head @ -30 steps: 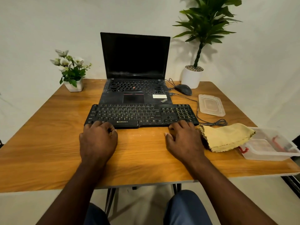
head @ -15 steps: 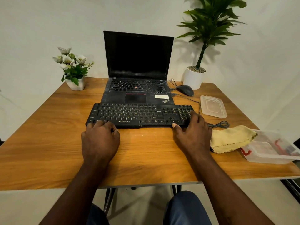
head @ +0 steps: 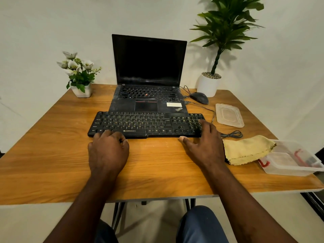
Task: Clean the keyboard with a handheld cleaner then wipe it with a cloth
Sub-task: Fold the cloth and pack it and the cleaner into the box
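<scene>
A black keyboard (head: 140, 124) lies on the wooden table (head: 52, 155) in front of an open laptop (head: 149, 76). My left hand (head: 107, 151) rests on the table with bent fingertips touching the keyboard's front left edge. The fingers of my right hand (head: 204, 146) lie over the number pad at the keyboard's right end, and its thumb sits along the front edge. A yellow cloth (head: 247, 149) lies just right of that hand. No handheld cleaner can be made out for certain.
A clear plastic tub (head: 289, 170) with red and dark items stands at the table's right edge, its lid (head: 228, 115) further back. Also here are a mouse (head: 199, 97), a coiled cable (head: 231, 134), a tall potted plant (head: 209, 85) back right, and a flower pot (head: 81, 91) back left.
My right hand moved from the table in front of the keyboard up and right onto the keyboard's right end. The left hand stayed put.
</scene>
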The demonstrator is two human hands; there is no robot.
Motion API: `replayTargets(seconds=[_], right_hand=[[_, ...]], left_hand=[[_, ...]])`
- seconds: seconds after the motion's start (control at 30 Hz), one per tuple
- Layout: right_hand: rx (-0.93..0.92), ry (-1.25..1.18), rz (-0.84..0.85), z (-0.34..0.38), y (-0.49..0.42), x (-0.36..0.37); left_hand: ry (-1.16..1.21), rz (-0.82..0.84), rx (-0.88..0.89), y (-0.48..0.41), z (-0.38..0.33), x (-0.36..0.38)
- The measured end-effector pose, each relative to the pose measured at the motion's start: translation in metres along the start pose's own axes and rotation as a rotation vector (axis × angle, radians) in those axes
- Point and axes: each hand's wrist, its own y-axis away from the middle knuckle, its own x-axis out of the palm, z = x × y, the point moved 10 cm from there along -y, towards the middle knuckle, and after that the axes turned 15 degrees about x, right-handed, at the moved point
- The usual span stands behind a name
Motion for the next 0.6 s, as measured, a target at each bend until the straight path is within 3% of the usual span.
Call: replayTargets(seconds=[0.4, 0.5, 0.6], right_hand=[[-0.021, -0.035, 0.064, 0.003, 0.004, 0.002], [-0.059, -0.030, -0.009, 0.010, 0.010, -0.008], [-0.182, -0.065, -0.075, 0.023, 0.029, -0.023]], left_hand=[[-0.039, -0.001, 0.019, 0.000, -0.003, 0.001], [-0.047, -0.019, 0.044, 0.000, -0.008, -0.001], [0.009, -0.063, 0.176, 0.004, -0.031, -0.004]])
